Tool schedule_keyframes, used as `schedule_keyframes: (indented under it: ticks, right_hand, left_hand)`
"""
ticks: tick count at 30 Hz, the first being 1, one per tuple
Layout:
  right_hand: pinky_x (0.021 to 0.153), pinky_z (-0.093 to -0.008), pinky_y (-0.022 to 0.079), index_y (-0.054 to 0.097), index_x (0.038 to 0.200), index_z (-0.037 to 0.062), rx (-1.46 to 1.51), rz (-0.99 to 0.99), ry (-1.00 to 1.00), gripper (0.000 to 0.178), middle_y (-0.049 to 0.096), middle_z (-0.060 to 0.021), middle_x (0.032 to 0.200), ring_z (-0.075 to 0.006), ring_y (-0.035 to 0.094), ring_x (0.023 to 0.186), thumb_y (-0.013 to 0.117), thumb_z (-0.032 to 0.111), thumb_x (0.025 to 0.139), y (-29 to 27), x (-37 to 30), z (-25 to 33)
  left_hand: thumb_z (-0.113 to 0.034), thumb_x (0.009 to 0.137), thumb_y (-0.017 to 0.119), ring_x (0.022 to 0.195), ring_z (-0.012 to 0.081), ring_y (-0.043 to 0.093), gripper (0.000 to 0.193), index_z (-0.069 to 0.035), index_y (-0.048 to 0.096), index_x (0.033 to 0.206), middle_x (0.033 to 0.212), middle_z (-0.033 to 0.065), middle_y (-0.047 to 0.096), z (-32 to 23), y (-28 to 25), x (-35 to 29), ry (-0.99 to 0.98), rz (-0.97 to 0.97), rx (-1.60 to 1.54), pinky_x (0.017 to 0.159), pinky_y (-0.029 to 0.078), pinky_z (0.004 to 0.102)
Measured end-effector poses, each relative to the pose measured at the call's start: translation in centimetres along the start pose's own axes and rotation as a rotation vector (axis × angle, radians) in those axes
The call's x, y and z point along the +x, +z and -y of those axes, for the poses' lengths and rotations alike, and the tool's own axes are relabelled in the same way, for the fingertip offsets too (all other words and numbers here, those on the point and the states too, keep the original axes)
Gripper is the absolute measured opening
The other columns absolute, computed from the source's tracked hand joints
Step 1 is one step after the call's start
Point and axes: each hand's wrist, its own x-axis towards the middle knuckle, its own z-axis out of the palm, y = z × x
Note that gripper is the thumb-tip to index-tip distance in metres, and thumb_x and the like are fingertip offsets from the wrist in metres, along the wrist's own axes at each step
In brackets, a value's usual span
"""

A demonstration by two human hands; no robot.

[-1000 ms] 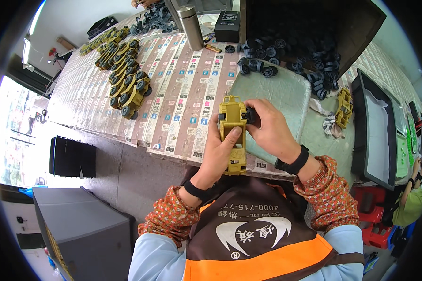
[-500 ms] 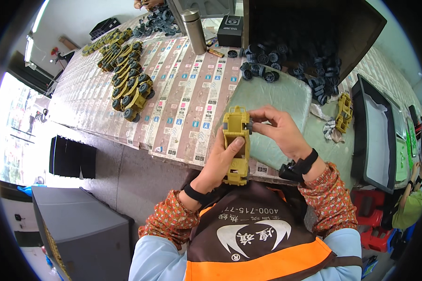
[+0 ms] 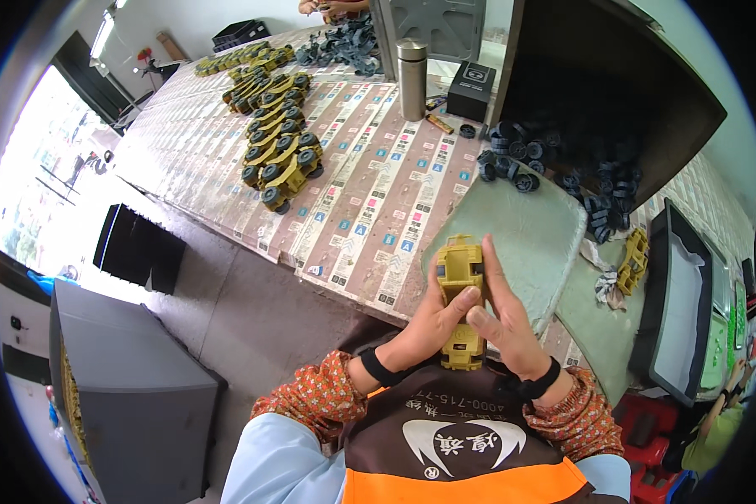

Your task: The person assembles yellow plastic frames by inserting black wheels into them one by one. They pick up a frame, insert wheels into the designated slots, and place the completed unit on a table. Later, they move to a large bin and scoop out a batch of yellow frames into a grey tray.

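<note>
A yellow-olive toy truck body [image 3: 460,267] stands lengthwise in front of my apron, its hollow side toward me and dark wheel parts at its upper end. My left hand [image 3: 425,326] is closed round its left side, thumb across the middle. Along the right side lies my right hand [image 3: 514,326], fingers stretched out straight and palm against the body. Just beyond is a pale green mat [image 3: 521,225], with loose dark wheels [image 3: 512,151] at its far edge.
Rows of yellow trucks with wheels [image 3: 281,155] cover the table's left part. A steel flask [image 3: 412,80] and black box [image 3: 470,91] stand at the back. At right are another truck body [image 3: 633,260] and a black tray [image 3: 676,286]. A grey bin [image 3: 134,395] stands lower left.
My right hand has gone from pinching at the truck's upper right wheel to lying flat along its side. In the picture, truck and hands now sit lower and farther right; the view has shifted.
</note>
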Motion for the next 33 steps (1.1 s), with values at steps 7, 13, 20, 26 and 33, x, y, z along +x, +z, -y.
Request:
schedule_keyframes:
  ticks: [7,13,20,26,33]
  right_hand:
    - [0.124,-0.0367,0.019,-0.003,0.166,0.0052,0.415,0.014,0.173,0.111,0.021,-0.0166,0.167,-0.0257,0.024,0.154,0.074,0.033,0.092,1.2,-0.6,1.4]
    - [0.122,-0.038,0.027,0.017,0.164,0.0028,0.218,-0.067,0.248,0.083,0.032,-0.0179,0.164,-0.0265,0.035,0.15,0.066,0.019,0.099,0.2,-0.2,-0.5]
    - [0.094,-0.0315,0.05,0.059,0.14,-0.0024,0.073,-0.186,0.392,0.042,0.065,-0.0121,0.135,-0.0201,0.064,0.118,0.061,0.012,0.101,-2.3,-4.3,0.5]
    - [0.091,-0.0296,0.051,0.066,0.129,-0.0006,-0.073,-0.225,0.41,0.032,0.07,-0.0077,0.122,-0.0155,0.067,0.106,0.061,0.014,0.101,-2.9,-8.9,1.8]
    - [0.087,-0.0281,0.052,0.069,0.123,-0.0011,-0.162,-0.331,0.355,0.027,0.073,-0.0068,0.114,-0.0137,0.068,0.1,0.06,0.014,0.103,-2.6,-14.4,3.4]
  left_hand:
    - [-0.021,0.105,0.063,0.138,0.0269,0.045,0.082,-0.01,0.004,0.161,0.152,0.0178,0.037,-1.2,0.8,-1.0,0.187,-0.072,0.184,0.114,0.04,0.0399]
    - [-0.032,0.097,0.074,0.119,0.0212,0.058,0.087,-0.01,0.016,0.157,0.136,0.0136,0.052,-1.8,-1.8,-0.6,-0.225,-0.064,-0.253,0.096,0.054,0.0386]
    - [-0.006,0.088,0.066,0.1,0.0266,0.07,0.084,-0.009,0.02,0.159,0.117,0.0208,0.065,-2.9,-15.4,5.4,-0.088,-0.447,0.37,0.087,0.058,0.0392]
    - [-0.027,0.086,0.066,0.106,0.0402,0.069,0.056,-0.014,0.055,0.139,0.115,0.0208,0.072,-9.6,-25.1,8.2,0.027,-0.514,1.333,0.093,0.054,0.046]
    - [-0.032,0.083,0.079,0.123,0.0351,0.061,0.06,-0.025,0.06,0.139,0.129,0.0116,0.066,-10.8,-26.4,8.6,0.0,-0.663,1.616,0.099,0.043,0.0591]
